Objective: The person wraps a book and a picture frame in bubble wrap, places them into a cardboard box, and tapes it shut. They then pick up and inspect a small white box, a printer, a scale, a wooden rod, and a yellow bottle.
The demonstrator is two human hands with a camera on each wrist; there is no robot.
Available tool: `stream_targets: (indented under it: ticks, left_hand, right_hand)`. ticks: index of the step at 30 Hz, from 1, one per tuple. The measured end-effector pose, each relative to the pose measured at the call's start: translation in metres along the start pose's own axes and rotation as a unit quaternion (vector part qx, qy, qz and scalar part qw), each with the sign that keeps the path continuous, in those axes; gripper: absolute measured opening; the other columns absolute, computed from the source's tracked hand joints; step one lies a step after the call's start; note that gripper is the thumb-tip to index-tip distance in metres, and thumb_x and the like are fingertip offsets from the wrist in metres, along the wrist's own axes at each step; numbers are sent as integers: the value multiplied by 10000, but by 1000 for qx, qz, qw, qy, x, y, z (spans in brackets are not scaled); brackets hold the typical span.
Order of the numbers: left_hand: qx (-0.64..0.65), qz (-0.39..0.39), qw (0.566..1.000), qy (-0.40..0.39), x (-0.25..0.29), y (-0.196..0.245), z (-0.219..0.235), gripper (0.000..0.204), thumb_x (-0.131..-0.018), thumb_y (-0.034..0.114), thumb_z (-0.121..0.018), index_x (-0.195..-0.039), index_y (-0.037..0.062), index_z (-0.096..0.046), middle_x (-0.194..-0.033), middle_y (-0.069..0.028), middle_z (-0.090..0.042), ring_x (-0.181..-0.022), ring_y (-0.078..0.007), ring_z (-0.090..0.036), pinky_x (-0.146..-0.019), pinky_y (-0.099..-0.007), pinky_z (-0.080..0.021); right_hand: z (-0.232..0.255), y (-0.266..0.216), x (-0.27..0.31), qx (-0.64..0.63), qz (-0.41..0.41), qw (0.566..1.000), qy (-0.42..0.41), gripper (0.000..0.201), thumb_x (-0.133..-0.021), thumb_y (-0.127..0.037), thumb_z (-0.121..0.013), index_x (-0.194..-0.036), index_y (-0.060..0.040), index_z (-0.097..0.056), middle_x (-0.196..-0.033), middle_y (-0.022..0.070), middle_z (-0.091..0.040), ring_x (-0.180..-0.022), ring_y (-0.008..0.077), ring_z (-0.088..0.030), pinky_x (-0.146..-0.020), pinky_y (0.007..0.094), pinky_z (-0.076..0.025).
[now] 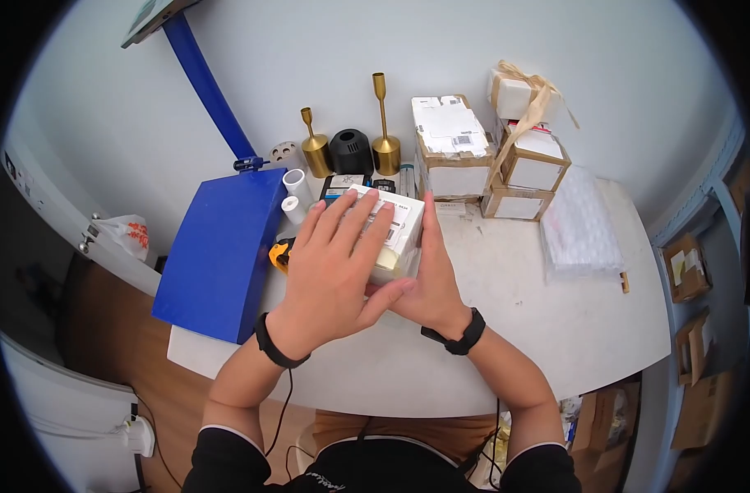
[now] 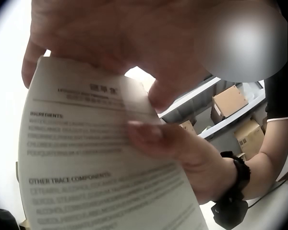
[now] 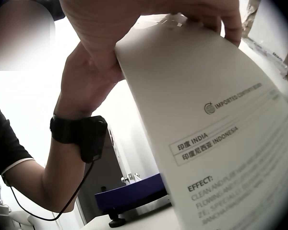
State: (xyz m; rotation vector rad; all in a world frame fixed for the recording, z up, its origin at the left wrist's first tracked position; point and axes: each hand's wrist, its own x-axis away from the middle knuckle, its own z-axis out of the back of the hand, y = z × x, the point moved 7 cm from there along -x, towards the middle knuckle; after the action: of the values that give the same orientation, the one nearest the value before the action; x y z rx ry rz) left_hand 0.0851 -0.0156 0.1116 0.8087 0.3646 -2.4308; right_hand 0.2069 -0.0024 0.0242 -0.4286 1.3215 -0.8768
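Note:
A white box [image 1: 401,215] with printed text and labels is between both hands above the table. Across its top lies the left hand [image 1: 334,259], fingers straight and spread, thumb toward the right palm. The right hand [image 1: 432,283] grips the box from its right side and below, partly hidden under the left. Small print covers the box side [image 2: 86,143] in the left wrist view, where the right thumb rests near its edge. The right wrist view shows another printed side [image 3: 206,86], with right-hand fingers bent over the top edge.
Left of the hands stands a blue scale-like stand [image 1: 219,246], with a yellow-and-black tool [image 1: 281,255] beside it. Behind are paper rolls [image 1: 296,182], gold candle holders [image 1: 387,154] and a black cylinder [image 1: 351,153]. Stacked cartons [image 1: 454,178] and bubble wrap [image 1: 582,226] sit at the back right.

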Motion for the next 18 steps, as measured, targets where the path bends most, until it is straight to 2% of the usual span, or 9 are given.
stream_targets:
  ticks: [2,4,6,9,12,13,15,17,18]
  left_hand:
    - [33,12,999,23,3,-3,-5,726,-774,418,-761,-1316,-30,-581,-1377,-239,-558,-1275,-427,-524,-1051,-567,-391]
    - [65,28,996,49,7,-8,-9,735,-774,415,-764,-1323,-37,-575,-1380,-247,-554,-1272,-429,-526,-1043,-568,-400]
    - [169,30,982,78,9,-14,-11,770,-768,392,-776,-1355,-50,-546,-1400,-260,-541,-1290,-436,-521,-1038,-567,-410]
    - [154,42,985,61,7,-2,-3,794,-769,364,-786,-1381,-64,-517,-1414,-273,-531,-1318,-441,-506,-1056,-557,-403]
    - [148,15,986,72,9,-4,-7,811,-782,351,-783,-1402,-78,-484,-1430,-282,-515,-1330,-442,-502,-1067,-555,-396]
    - [148,19,986,70,10,-3,-7,811,-782,351,-783,-1402,-78,-484,-1430,-282,-515,-1330,-442,-502,-1067,-555,-396]
    - [87,-10,996,30,5,5,-6,812,-792,368,-783,-1393,-89,-484,-1417,-278,-526,-1328,-438,-504,-1075,-559,-393]
    - [121,-10,993,12,2,5,0,802,-794,348,-792,-1405,-72,-486,-1414,-264,-538,-1332,-429,-508,-1091,-532,-389]
    - [153,-13,988,-5,-2,4,3,793,-797,328,-801,-1416,-55,-488,-1411,-251,-551,-1335,-419,-512,-1108,-505,-386]
  right_hand:
    - [6,-13,0,46,14,998,37,1267,-667,-287,-887,-1576,39,-68,-1364,227,-482,-1252,371,-510,-1015,446,-461]
    - [11,-23,0,76,33,995,49,1242,-661,-278,-886,-1572,41,-104,-1331,218,-498,-1207,369,-523,-991,441,-467]
    - [15,-30,-1,105,53,991,58,1217,-656,-269,-885,-1568,42,-141,-1297,209,-515,-1163,367,-537,-967,435,-472]
    - [21,-31,-4,115,65,990,49,1177,-651,-251,-885,-1561,33,-193,-1281,202,-521,-1121,365,-542,-944,425,-476]
    - [18,-22,-4,90,53,994,36,1181,-642,-254,-895,-1564,16,-206,-1309,196,-515,-1168,358,-539,-979,424,-469]
    - [16,-12,-4,35,53,997,40,1193,-639,-257,-901,-1567,11,-202,-1351,192,-501,-1220,345,-526,-1014,419,-455]
    - [14,2,-3,-20,53,998,42,1205,-635,-260,-908,-1571,5,-197,-1393,188,-486,-1271,332,-513,-1049,415,-441]
    - [14,15,-3,-119,27,992,24,1218,-645,-282,-911,-1575,5,-180,-1477,184,-433,-1358,303,-462,-1117,410,-391]
    - [16,18,-3,-118,26,992,21,1218,-645,-282,-911,-1575,5,-180,-1477,184,-433,-1358,303,-462,-1117,410,-391]
